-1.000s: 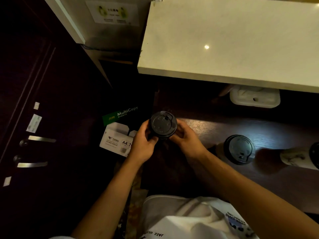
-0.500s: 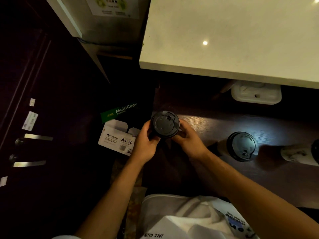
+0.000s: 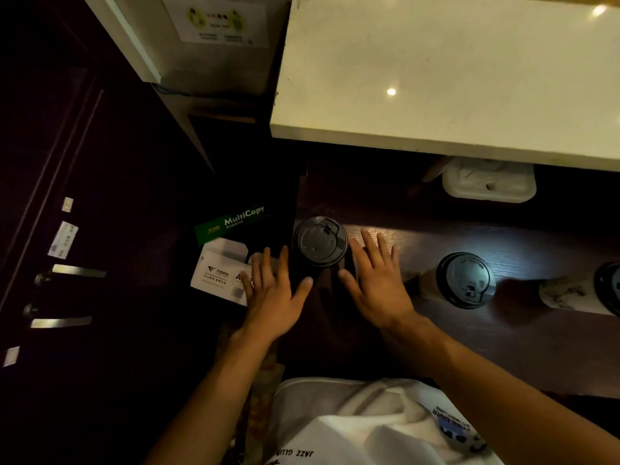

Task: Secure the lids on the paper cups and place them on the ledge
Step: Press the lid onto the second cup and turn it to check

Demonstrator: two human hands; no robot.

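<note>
Now, hands: your left hand [image 3: 273, 290] and right hand [image 3: 375, 280] were spread flat, gripping nothing.
Cup: lidded cup [image 3: 320, 241] stood upright at the dark counter [image 3: 503, 347]'s left edge, between both hands, equally near.

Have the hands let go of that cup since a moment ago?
Yes. Both gripped the black-lidded cup before; now the left hand and right hand are open, drawn back toward the person from the dark counter's left end.
</note>
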